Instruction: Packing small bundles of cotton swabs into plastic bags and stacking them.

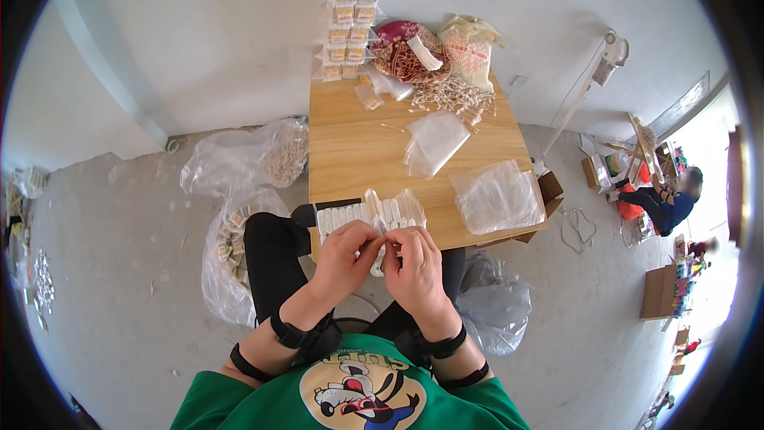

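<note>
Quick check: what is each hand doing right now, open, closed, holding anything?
Left hand: closed, fingers pinching the small clear packet.
Right hand: closed, pinching the same packet from the other side.

A wooden table (358, 151) fills the frame's centre. At its far end stands a stack of packets (350, 16), with a round tray (410, 52) and a sack (469, 48) to the right. Loose plastic bags (434, 142) lie mid-table, another pile (497, 195) at its right edge. At the near edge, the left hand (346, 259) and right hand (414, 267) meet above a row of sticks (350, 213). Filled bags (239, 163) sit on the floor, left of the table.
</note>
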A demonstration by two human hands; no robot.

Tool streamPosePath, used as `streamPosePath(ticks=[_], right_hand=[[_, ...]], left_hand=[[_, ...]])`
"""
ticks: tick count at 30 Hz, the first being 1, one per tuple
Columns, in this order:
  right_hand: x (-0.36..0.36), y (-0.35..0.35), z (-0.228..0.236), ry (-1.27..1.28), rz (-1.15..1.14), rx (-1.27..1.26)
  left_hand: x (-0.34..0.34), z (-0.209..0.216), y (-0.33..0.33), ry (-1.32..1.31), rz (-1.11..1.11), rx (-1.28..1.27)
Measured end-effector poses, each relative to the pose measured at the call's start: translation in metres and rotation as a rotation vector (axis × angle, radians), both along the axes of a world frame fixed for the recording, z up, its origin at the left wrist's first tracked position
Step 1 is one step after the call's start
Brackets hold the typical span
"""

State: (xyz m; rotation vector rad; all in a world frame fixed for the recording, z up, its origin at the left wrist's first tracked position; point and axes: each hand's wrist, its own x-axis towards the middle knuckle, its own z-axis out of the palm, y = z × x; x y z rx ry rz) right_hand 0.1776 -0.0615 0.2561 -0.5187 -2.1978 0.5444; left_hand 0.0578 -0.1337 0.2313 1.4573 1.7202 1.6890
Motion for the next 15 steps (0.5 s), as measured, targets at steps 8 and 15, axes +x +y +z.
streamPosePath(ticks=[8, 15], right_hand=[[-0.001, 0.001, -0.005, 0.009, -0.040, -0.107], [0.003, 0.003, -0.010, 0.093, -0.142, -0.199]], left_hand=[[-0.002, 0.001, 0.001, 0.083, -0.018, -0.008], [-0.002, 0.005, 0.001, 0.031, -0.081, 0.009]])
